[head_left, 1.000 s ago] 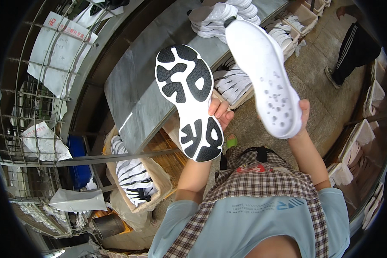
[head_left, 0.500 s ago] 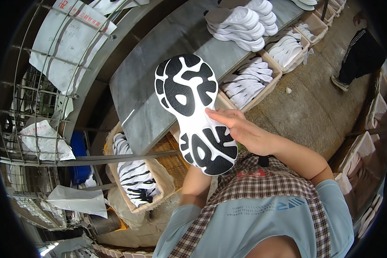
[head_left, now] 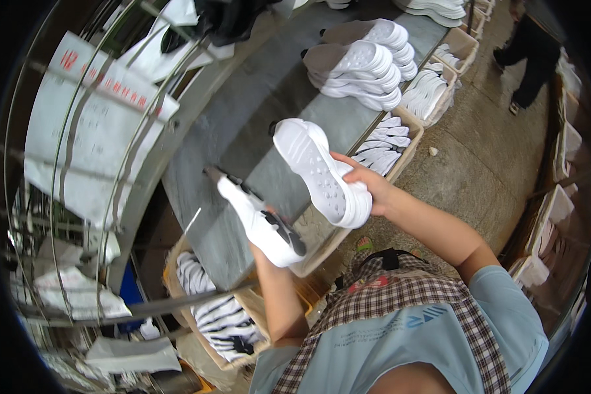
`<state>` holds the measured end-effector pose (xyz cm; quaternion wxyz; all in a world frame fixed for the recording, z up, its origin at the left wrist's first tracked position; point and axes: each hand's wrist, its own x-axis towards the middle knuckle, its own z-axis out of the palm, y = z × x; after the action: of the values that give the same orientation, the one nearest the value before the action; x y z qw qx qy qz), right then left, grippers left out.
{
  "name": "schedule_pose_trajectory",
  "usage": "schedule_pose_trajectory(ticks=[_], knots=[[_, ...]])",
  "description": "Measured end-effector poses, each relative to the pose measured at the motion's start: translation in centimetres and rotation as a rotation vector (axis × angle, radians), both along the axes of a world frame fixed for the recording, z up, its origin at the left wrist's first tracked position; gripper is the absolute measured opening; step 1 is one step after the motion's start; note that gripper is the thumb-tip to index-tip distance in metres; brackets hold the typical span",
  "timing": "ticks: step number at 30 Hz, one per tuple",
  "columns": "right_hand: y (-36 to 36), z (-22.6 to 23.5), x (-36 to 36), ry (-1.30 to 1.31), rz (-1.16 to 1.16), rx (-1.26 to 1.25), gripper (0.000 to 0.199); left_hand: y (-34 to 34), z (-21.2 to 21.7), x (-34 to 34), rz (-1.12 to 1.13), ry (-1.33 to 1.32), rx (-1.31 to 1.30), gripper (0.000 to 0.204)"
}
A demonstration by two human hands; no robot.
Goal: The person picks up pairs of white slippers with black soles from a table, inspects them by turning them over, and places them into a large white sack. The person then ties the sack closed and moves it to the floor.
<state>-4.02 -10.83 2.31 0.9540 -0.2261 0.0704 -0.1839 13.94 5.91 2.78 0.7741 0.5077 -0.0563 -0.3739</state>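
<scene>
My left hand (head_left: 260, 255), mostly hidden behind it, grips a white shoe sole (head_left: 246, 211) with black tread pads, tilted on its side above the grey table. To its right, my right hand (head_left: 373, 186) holds a white shoe sole (head_left: 314, 172) by its edge near the heel. Its hollow, dimpled inner face is turned up, and its edge looks layered; I cannot tell whether it is one sole or more. The two held soles are apart from each other. Farther back on the table sits a stack of white soles (head_left: 361, 69).
The grey table (head_left: 233, 121) runs away to the upper right. Lined baskets of soles (head_left: 391, 141) stand along its right side, and another basket (head_left: 220, 315) is at the near left. A wire rack (head_left: 79, 98) with papers borders the left. Another person (head_left: 532, 56) stands in the aisle.
The sole that showed its black tread toward me is no longer face-on. My hands have moved apart, one sole in each, the right one with its inner face up. The view has shifted.
</scene>
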Motion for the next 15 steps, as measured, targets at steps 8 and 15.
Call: schedule_pose_trajectory(ticks=[8, 15], knots=[[-4.2, -3.7, 8.7, 0.025, 0.044, 0.010, 0.058, 0.6, -1.1, 9.7, -0.173, -0.282, 0.294, 0.058], [-5.3, -5.0, 11.3, 0.387, -0.301, -0.870, 0.033, -1.2, 3.1, 9.3, -0.142, -0.993, 0.709, 0.048]])
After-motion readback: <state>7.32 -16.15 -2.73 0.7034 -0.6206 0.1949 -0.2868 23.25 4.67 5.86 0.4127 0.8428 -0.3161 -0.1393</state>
